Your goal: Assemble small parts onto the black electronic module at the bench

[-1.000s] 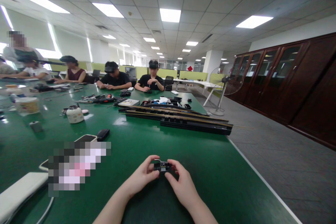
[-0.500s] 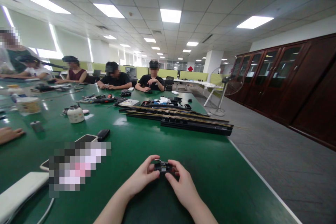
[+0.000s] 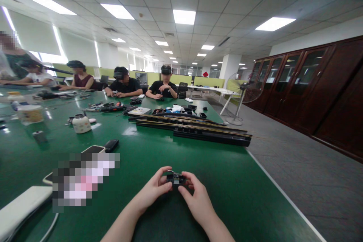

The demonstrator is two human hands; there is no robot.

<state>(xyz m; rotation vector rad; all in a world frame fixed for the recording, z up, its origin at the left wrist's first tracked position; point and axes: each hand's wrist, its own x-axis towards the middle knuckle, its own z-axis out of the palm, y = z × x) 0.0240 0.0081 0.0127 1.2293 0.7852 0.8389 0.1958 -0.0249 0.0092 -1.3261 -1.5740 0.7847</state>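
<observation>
A small black device (image 3: 177, 179) with a dark, partly open inside is held just above the green table (image 3: 227, 181). My left hand (image 3: 155, 189) grips its left end between thumb and fingers, and a thin pale strip or wire shows by the index fingertip. On the other side, my right hand (image 3: 196, 193) has its thumb and fingers closed round the right end. The device's fine parts are too small to make out.
Long black rails (image 3: 212, 136) with thin brass-coloured rods lie across the table beyond my hands. To the left are a pale jar (image 3: 82, 123), a black case (image 3: 111, 145), a phone and a white box (image 3: 25, 208). Several people sit at the far side.
The black device has tilted slightly, showing more of its inside. My left index finger is raised a little. Another person's hand at the left edge has gone from view.
</observation>
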